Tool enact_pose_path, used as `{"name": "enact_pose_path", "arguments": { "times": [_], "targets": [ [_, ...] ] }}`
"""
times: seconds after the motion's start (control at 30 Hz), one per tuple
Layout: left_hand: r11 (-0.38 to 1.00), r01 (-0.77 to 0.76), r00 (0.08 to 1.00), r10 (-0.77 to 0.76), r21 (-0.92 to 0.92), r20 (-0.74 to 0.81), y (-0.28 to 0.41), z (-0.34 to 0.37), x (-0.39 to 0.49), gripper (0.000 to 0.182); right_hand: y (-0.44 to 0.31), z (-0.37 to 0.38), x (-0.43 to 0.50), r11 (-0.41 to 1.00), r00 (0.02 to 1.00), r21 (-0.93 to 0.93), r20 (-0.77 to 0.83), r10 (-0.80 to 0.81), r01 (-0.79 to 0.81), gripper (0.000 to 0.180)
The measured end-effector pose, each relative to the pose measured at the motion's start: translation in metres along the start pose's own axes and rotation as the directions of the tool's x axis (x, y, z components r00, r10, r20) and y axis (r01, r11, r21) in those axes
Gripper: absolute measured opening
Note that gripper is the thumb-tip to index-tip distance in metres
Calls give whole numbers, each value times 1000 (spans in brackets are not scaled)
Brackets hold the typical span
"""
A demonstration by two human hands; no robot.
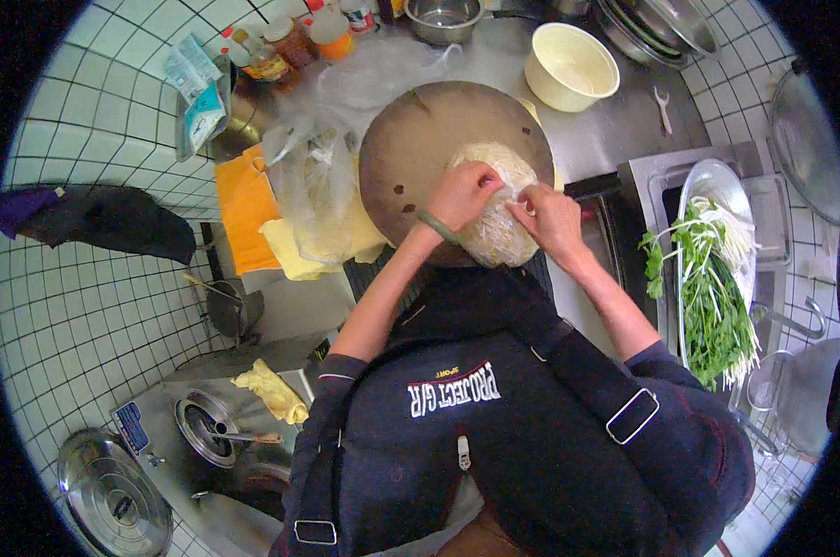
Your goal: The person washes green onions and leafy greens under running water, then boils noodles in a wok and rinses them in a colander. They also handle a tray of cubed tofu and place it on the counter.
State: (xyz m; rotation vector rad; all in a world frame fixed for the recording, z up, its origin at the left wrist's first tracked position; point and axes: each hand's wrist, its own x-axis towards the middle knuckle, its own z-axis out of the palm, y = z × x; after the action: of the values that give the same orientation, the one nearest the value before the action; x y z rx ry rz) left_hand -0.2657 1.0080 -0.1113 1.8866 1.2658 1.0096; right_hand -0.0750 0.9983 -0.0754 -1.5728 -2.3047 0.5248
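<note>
A clear plastic bag (500,237) packed with thin pale strands lies on the near right part of a round chopping block (420,146). The strands may be noodles or sprouts; I cannot tell which. My left hand (465,195), with a green bangle at its wrist, pinches the gathered plastic at the bag's middle from the left. From the right, my right hand (553,219) grips the same whitish twist of plastic between thumb and fingers. My fingers partly hide the twist, so whether it is knotted does not show.
Left of the block, another filled plastic bag (319,188) rests by yellow cloths (298,261) and an orange cloth (242,209). A cream tub (571,66) and a peeler (663,111) are behind right. A metal colander (718,182) holds leafy greens (716,313). Bottles (266,59) line the back.
</note>
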Motion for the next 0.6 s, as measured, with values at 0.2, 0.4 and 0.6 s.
{"name": "enact_pose_path", "arguments": {
  "times": [0.2, 0.4, 0.6],
  "targets": [
    [907, 167, 983, -124, -387, 132, 4, 0, 12, 11, -12, -19, 10, 873, 990, 466, 59, 127, -140, 12],
    [966, -234, 928, 187, 111, 323, 2, -10, 24, 15, 17, -51, 3, 526, 961, 805, 251, 120, -276, 13],
    [991, -128, 991, 129, -38, 23, 8, -13, 28, 12, -1, -2, -10, 773, 888, 442, 293, 355, -455, 45]
  ]
}}
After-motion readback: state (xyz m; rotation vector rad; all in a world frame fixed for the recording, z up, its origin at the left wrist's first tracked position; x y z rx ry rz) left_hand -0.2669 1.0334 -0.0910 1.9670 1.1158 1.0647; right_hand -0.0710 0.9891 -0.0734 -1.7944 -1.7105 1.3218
